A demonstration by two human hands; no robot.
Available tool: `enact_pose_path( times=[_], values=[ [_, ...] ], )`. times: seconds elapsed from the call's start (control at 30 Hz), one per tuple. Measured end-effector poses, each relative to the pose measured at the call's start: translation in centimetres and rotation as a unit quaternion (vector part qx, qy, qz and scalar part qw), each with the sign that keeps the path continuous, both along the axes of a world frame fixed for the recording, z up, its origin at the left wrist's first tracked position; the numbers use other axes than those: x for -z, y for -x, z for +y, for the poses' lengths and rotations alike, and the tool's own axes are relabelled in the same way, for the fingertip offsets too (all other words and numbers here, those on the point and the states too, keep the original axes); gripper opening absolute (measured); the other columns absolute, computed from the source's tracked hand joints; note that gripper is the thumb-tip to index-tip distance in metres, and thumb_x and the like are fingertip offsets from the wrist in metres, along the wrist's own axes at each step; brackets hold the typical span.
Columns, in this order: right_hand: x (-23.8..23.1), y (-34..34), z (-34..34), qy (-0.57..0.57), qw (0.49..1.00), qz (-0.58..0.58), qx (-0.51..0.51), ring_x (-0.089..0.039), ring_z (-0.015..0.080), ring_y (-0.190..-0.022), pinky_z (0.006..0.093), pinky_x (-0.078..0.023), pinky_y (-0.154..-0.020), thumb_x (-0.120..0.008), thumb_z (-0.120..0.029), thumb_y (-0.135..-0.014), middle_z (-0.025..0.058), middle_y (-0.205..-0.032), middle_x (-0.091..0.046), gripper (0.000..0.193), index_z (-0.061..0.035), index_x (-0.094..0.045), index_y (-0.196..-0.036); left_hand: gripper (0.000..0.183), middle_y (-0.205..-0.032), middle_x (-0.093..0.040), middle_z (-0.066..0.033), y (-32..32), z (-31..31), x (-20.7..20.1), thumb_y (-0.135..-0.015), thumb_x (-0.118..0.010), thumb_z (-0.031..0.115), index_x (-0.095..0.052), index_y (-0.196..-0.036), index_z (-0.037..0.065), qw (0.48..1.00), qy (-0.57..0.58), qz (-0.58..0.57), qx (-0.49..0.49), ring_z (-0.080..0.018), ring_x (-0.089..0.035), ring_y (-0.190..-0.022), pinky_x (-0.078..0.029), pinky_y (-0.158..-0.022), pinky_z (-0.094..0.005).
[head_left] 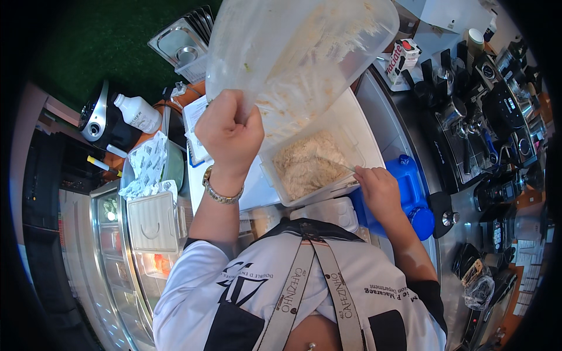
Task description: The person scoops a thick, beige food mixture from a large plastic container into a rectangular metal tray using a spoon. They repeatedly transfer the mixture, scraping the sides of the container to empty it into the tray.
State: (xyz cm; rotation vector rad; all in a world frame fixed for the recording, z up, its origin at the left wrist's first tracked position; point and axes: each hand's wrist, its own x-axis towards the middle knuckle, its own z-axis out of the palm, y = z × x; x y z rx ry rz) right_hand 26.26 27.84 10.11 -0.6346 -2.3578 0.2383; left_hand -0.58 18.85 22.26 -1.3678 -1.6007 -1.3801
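Note:
My left hand [230, 130] is closed in a fist at the lower edge of a big translucent plastic tub [328, 44], which is tipped up with its inside facing me. Crumbs and pale smears cling to its inner walls. Below it sits a smaller clear plastic bin [285, 195] holding pale, crumbly breading [310, 161]. At the bin's right side, the fingers of my right hand [379, 190] pinch a thin pale handle [349, 168] that points into the breading. Its far end is hidden, so its kind cannot be made out.
The bin stands on a white surface [357, 123]. A blue jerrycan [410, 187] is beside my right forearm, with an espresso machine [459, 146] beyond it. To the left are a white bottle [137, 113], a lidded container [152, 219] and steel pans [178, 44]. A carton [403, 63] stands back right.

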Motion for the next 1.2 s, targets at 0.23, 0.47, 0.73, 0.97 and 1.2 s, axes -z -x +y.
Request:
enact_pose_path(
  times=[0.23, 0.47, 0.73, 0.97, 1.2],
  values=[
    [6.6, -0.5, 1.1, -0.033, 0.999, 0.012, -0.007, -0.052, 0.0279, -0.057, 0.04, -0.041, -0.05, -0.074, -0.005, -0.078, 0.0106, -0.062, -0.05, 0.019, -0.0042, -0.055, -0.078, 0.014, -0.057, -0.046, -0.0052, 0.8, -0.7, -1.0, -0.066, -0.063, -0.005, -0.053, -0.071, 0.002, 0.999, -0.025, -0.022, -0.021, -0.0096, -0.042, -0.049, -0.035, -0.048, -0.0225],
    [8.4, -0.3, 1.4, -0.01, 0.995, 0.098, 0.006, -0.05, 0.0284, -0.055, 0.0403, -0.04, -0.049, -0.074, -0.003, -0.078, 0.0112, -0.062, -0.049, 0.016, -0.0024, -0.062, -0.087, 0.014, -0.056, -0.042, -0.0039, 1.2, -1.2, -1.1, -0.066, -0.062, -0.005, -0.051, -0.071, 0.002, 0.998, -0.031, -0.043, -0.025, -0.0079, -0.038, -0.049, -0.032, -0.047, -0.0217],
    [9.1, 0.3, 2.4, -0.012, 0.993, 0.115, -0.005, -0.05, 0.0285, -0.054, 0.0406, -0.04, -0.05, -0.074, -0.003, -0.077, 0.0108, -0.062, -0.049, 0.019, -0.0023, -0.065, -0.095, 0.014, -0.055, -0.04, -0.0041, 1.5, -1.6, -1.3, -0.067, -0.061, -0.004, -0.049, -0.069, 0.002, 0.998, -0.027, -0.047, -0.041, -0.0092, -0.037, -0.048, -0.031, -0.047, -0.0235],
    [8.6, 0.0, 2.3, -0.013, 0.994, 0.106, -0.008, -0.053, 0.0282, -0.055, 0.0396, -0.042, -0.051, -0.074, -0.003, -0.078, 0.011, -0.063, -0.052, 0.021, -0.003, -0.066, -0.098, 0.014, -0.055, -0.039, -0.0042, 1.8, -2.0, -1.2, -0.067, -0.06, -0.005, -0.048, -0.069, 0.002, 0.997, -0.02, -0.045, -0.051, -0.01, -0.036, -0.048, -0.031, -0.047, -0.0238],
    [9.2, -0.1, 2.3, 0.012, 0.993, 0.121, 0.001, -0.059, 0.0292, -0.06, 0.0388, -0.046, -0.054, -0.072, -0.006, -0.081, 0.0131, -0.069, -0.059, 0.014, -0.0023, -0.066, -0.093, 0.014, -0.056, -0.037, -0.0036, 2.4, -2.2, -1.0, -0.067, -0.059, -0.004, -0.047, -0.069, 0.002, 0.997, -0.028, -0.06, -0.037, -0.0093, -0.034, -0.05, -0.03, -0.047, -0.0235]
  ],
)
